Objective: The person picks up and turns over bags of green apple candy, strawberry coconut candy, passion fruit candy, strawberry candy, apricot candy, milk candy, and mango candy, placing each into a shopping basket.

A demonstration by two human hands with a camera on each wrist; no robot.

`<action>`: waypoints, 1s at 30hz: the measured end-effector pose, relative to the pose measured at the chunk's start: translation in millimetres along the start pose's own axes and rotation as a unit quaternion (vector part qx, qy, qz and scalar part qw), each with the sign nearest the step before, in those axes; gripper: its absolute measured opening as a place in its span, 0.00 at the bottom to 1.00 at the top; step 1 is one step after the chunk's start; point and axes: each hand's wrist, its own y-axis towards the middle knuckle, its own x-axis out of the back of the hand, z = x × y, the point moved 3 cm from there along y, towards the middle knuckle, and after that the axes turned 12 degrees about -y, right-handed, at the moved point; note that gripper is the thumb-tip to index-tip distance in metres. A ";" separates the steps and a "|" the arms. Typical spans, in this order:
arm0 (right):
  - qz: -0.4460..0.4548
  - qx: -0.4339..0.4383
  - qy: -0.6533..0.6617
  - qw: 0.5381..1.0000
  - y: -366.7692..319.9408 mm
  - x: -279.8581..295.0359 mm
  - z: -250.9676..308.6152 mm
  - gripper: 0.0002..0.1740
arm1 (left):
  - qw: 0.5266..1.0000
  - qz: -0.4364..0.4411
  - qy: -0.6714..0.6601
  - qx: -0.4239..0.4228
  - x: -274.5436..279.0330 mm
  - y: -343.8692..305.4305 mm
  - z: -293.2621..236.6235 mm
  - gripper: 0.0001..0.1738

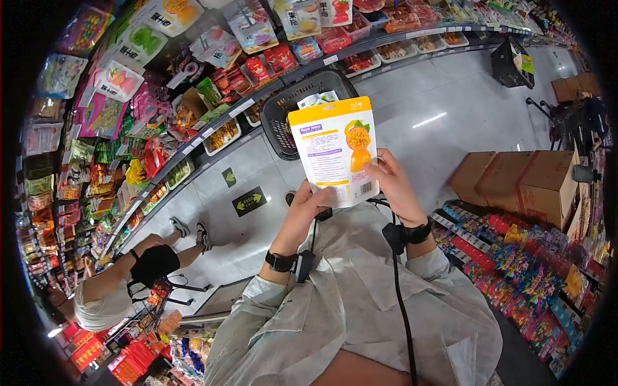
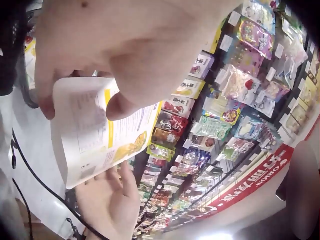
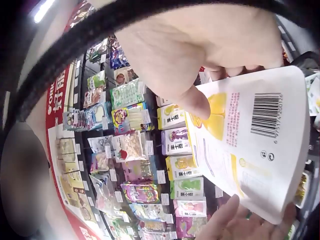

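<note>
Red, green and pink snack packets (image 1: 122, 83) fill the long shelves (image 1: 212, 132) at the far left of the head view, and below them another person (image 1: 122, 283) crouches on the pale tiled floor (image 1: 444, 96). Moving to the centre, the left hand (image 1: 301, 212) grips the lower left corner of a white and yellow pouch (image 1: 331, 151); the left wrist view shows its thumb (image 2: 122, 107) pressed on the printed face, while the other fingers are hidden behind the pouch in the head view. The pouch stands upright in front of the chest, its long axis going from the hands up and away from the body, with the yellow top edge far and the barcode end near. Behind it a dark basket (image 1: 283, 116) rests on the floor, partly covered by the pouch. The right hand (image 1: 394, 186) holds the lower right edge, its thumb (image 3: 196, 102) on the face beside the yellow picture and its fingers at the back. So the two hands are apart, one at each bottom corner, both clamped on the same pouch and equally near to it, and the free upper half rises above them. Further right, brown cardboard boxes (image 1: 534, 180) stand next to a shelf (image 1: 528, 264) of small bright goods
</note>
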 end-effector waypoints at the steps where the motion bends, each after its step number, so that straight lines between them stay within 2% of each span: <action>1: 0.001 -0.006 0.008 1.000 0.8 4.0 0.7 0.16 | 1.000 -0.005 0.000 0.004 -4.0 2.6 0.2 0.21; 11: 0.044 -0.001 0.028 0.999 31.2 24.3 17.9 0.17 | 0.999 -0.027 -0.016 -0.042 -32.3 17.9 -16.1 0.21; 14: 0.061 0.008 0.014 0.998 41.1 17.6 26.6 0.17 | 0.998 -0.041 -0.027 -0.045 -20.5 26.5 -16.4 0.20; 18: 0.059 -0.010 0.003 0.998 54.2 1.9 36.4 0.19 | 0.999 -0.018 -0.024 -0.015 1.8 40.5 -32.0 0.22; 20: 0.062 0.002 0.006 0.998 65.1 -7.4 40.9 0.21 | 0.999 -0.009 -0.033 -0.010 6.3 49.6 -49.6 0.21; 21: 0.061 0.001 0.003 0.998 69.7 -13.0 47.6 0.25 | 0.999 -0.006 -0.036 -0.012 7.3 56.9 -60.1 0.21; 25: 0.042 0.035 -0.075 0.996 91.5 -30.3 63.2 0.32 | 0.999 0.000 -0.052 -0.014 19.8 67.9 -83.6 0.20; 28: 0.010 0.028 -0.157 0.987 102.4 -44.8 75.3 0.33 | 0.997 -0.014 -0.077 -0.019 28.4 76.7 -96.5 0.20; 30: -0.007 0.020 -0.156 0.987 107.6 -56.4 76.3 0.32 | 0.997 -0.009 -0.069 -0.027 38.3 83.0 -107.1 0.22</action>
